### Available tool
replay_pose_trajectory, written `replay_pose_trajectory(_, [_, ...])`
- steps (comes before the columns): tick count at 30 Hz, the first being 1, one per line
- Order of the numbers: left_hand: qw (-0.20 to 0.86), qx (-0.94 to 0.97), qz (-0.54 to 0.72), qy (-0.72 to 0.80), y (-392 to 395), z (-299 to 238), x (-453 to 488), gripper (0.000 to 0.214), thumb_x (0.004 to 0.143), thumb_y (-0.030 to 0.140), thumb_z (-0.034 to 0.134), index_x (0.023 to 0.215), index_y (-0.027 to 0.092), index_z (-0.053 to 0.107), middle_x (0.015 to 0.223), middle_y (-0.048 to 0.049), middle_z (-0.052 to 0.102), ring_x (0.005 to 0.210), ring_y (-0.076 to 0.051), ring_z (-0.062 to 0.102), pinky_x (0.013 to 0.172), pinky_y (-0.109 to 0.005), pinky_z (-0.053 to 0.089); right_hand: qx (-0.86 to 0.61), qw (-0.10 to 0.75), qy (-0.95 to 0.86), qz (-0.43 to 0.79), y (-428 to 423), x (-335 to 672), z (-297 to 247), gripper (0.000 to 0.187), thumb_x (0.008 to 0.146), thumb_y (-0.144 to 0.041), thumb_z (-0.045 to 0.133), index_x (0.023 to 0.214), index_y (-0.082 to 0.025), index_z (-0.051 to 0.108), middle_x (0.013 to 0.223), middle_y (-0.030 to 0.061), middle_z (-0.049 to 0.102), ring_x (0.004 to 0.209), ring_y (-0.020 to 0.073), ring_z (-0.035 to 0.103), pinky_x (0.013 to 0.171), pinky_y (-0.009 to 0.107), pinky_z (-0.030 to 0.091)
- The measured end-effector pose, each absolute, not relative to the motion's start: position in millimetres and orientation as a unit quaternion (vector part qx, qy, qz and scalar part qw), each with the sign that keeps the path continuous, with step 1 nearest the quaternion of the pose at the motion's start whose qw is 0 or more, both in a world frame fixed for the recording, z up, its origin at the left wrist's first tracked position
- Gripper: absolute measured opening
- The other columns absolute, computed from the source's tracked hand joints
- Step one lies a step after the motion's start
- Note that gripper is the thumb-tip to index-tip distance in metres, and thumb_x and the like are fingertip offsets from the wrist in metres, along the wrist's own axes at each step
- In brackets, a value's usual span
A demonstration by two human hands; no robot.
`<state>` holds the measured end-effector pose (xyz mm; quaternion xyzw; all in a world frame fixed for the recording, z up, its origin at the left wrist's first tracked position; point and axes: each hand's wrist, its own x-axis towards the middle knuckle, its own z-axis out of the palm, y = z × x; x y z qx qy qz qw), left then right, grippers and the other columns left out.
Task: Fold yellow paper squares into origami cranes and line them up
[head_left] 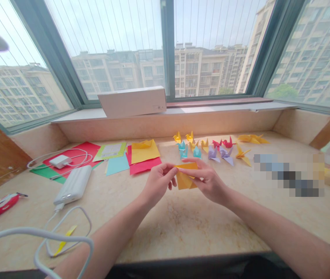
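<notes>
Head view: left fingers and right fingers pinch squarish yellow paper, lower edge running crosswise.

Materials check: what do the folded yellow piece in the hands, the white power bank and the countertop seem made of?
Folded yellow piece: thin, fairly matte paper, by its straight creases and flat layers.
White power bank: probably hard plastic, smooth, going by its rounded, uniform shell.
Countertop: smooth stone or an imitation; its beige mottling fits either.
</notes>
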<state>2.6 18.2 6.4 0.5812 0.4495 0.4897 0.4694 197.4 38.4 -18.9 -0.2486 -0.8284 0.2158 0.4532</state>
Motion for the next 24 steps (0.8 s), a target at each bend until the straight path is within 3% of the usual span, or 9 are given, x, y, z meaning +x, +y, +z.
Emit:
replay_pose_trajectory(11, [0.484, 0.584, 0.492, 0.427, 17, 5, 1, 0.031, 0.087, 0.043, 0.062, 0.083, 0.012, 0.064, 0.053, 0.0005, 0.059, 0.045, -0.010, 0.053, 0.042, -0.019, 0.041, -0.253, 0.471, -0.799, 0.274, 39, 196, -17, 0.039, 0.090, -0.009, 0.053, 0.115, -0.034, 0.071, 0.128, 0.0072, 0.055, 0.120, 0.0217, 0.056, 0.099, 0.042, 0.051])
replay_pose_trajectory(19, [0.442, 0.574, 0.519, 0.454, 17, 3, 4, 0.029, 0.085, 0.042, 0.064, 0.083, 0.013, 0.064, 0.052, 0.0009, 0.059, 0.044, -0.010, 0.053, 0.039, -0.019, 0.039, -0.264, 0.423, -0.824, 0.271, 32, 199, -4, 0.037, 0.090, -0.015, 0.052, 0.121, -0.031, 0.068, 0.133, 0.0082, 0.053, 0.129, 0.0264, 0.048, 0.107, 0.052, 0.042])
replay_pose_trajectory(21, [0.438, 0.559, 0.539, 0.454, 17, 5, 4, 0.028, 0.083, 0.041, 0.066, 0.083, 0.013, 0.063, 0.054, 0.0011, 0.059, 0.045, -0.011, 0.054, 0.039, -0.019, 0.040, -0.285, 0.412, -0.813, 0.297, 33, 198, -4, 0.031, 0.092, -0.027, 0.056, 0.120, -0.030, 0.068, 0.125, 0.0087, 0.057, 0.121, 0.0270, 0.054, 0.101, 0.051, 0.047])
replay_pose_trajectory(24, [0.432, 0.548, 0.557, 0.449, 17, 6, 4, 0.026, 0.083, 0.039, 0.066, 0.083, 0.013, 0.063, 0.059, 0.0001, 0.062, 0.049, -0.012, 0.058, 0.041, -0.020, 0.044, -0.313, 0.421, -0.762, 0.379, 36, 194, -7, 0.031, 0.089, -0.040, 0.063, 0.115, -0.026, 0.070, 0.107, 0.0072, 0.059, 0.086, 0.0191, 0.066, 0.074, 0.038, 0.059])
